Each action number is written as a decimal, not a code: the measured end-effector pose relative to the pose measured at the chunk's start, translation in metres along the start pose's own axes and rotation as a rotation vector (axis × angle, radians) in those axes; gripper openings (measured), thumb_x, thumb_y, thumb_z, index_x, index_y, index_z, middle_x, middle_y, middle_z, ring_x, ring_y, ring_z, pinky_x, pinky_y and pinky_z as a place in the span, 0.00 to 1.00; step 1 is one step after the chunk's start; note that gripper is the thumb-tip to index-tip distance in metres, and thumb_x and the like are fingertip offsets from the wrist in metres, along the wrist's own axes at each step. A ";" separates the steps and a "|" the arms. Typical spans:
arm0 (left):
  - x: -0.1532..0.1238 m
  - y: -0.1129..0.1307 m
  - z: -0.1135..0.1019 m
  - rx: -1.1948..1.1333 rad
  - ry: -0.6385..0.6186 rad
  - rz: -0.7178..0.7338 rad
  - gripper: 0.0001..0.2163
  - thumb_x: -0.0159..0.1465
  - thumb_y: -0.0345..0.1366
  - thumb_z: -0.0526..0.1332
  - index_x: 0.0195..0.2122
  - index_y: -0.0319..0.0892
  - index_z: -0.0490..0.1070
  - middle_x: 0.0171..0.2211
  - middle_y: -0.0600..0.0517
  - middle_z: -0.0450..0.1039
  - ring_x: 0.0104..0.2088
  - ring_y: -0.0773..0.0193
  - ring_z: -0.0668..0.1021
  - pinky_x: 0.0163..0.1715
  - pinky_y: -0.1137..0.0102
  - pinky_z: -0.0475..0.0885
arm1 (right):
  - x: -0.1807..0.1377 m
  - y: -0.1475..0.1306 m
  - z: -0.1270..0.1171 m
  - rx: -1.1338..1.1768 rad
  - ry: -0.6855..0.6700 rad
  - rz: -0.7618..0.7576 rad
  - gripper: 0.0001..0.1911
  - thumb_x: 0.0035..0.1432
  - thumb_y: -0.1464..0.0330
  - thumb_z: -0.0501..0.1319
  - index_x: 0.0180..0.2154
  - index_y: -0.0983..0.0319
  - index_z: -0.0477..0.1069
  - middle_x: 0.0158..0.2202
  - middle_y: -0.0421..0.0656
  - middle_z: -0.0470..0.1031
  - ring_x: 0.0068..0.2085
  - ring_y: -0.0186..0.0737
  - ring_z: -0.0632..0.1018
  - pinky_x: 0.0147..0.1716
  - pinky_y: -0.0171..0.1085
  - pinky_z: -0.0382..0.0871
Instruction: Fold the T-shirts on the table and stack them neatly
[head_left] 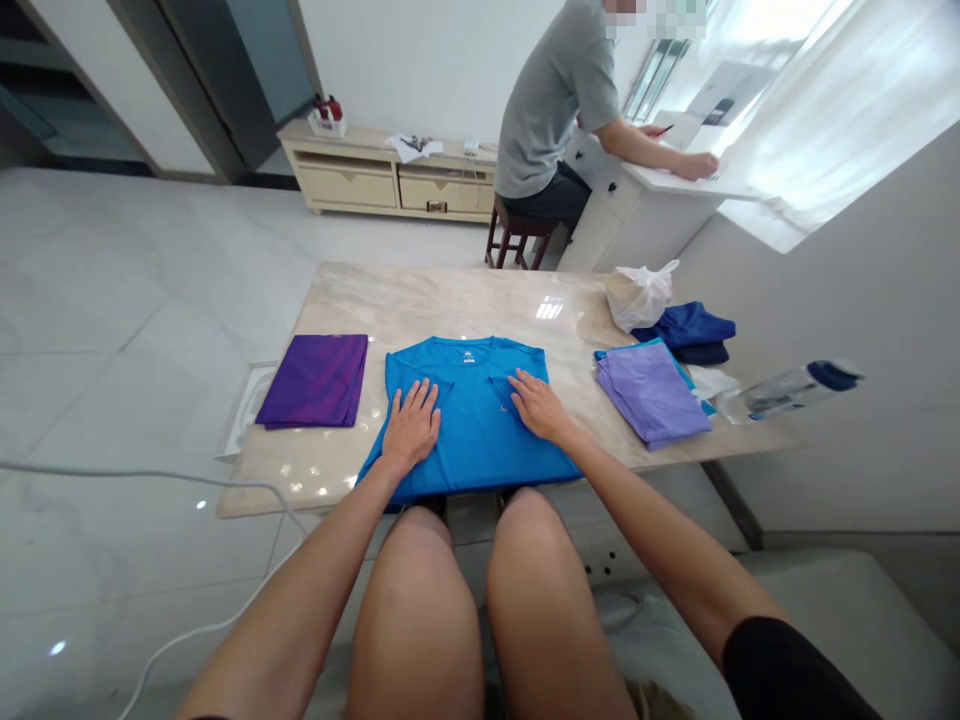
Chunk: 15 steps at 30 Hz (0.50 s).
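Note:
A bright blue T-shirt (474,430) lies spread on the table in front of me, collar away from me, sleeves turned inward over the body. Its lower edge reaches the table's near edge, by my knees. My left hand (412,425) rests flat on the shirt's left side, fingers stretched out at the folded sleeve. On the right side, my right hand (538,405) presses lightly over the other sleeve, its fingers extended. To the left sits a folded purple garment (316,382). Folded lavender cloth (651,392) lies to the right, with a brighter blue piece under it.
The marble-look table (420,295) also bears a white plastic bag (640,296), dark blue cloth (694,328) and a clear bottle (787,392) at the right. A white cable (195,632) runs at the left. Another person (551,100) sits writing at a white desk beyond.

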<state>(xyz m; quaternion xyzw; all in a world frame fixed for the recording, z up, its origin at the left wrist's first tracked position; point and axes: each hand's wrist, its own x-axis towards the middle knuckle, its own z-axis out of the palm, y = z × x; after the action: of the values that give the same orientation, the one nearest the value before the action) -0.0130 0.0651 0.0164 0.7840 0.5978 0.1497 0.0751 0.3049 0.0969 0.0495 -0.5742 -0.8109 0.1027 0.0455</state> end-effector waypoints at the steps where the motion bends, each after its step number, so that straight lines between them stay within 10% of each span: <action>1: 0.000 -0.001 0.000 0.009 -0.004 -0.002 0.30 0.80 0.43 0.46 0.81 0.46 0.58 0.81 0.44 0.57 0.81 0.47 0.59 0.81 0.42 0.50 | 0.003 0.001 0.008 -0.003 -0.012 0.011 0.32 0.82 0.61 0.47 0.79 0.64 0.60 0.83 0.51 0.52 0.82 0.54 0.55 0.80 0.54 0.48; 15: -0.020 0.007 -0.001 0.116 -0.051 -0.037 0.31 0.80 0.45 0.45 0.81 0.47 0.58 0.82 0.45 0.53 0.82 0.47 0.58 0.81 0.42 0.51 | -0.022 0.006 0.039 -0.024 0.032 -0.030 0.35 0.81 0.57 0.45 0.82 0.58 0.54 0.84 0.49 0.46 0.83 0.56 0.49 0.81 0.62 0.43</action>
<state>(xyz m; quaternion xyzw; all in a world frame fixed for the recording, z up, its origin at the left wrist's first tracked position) -0.0117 0.0444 0.0163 0.7793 0.6178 0.0933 0.0475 0.3106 0.0741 0.0110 -0.5639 -0.8200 0.0828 0.0532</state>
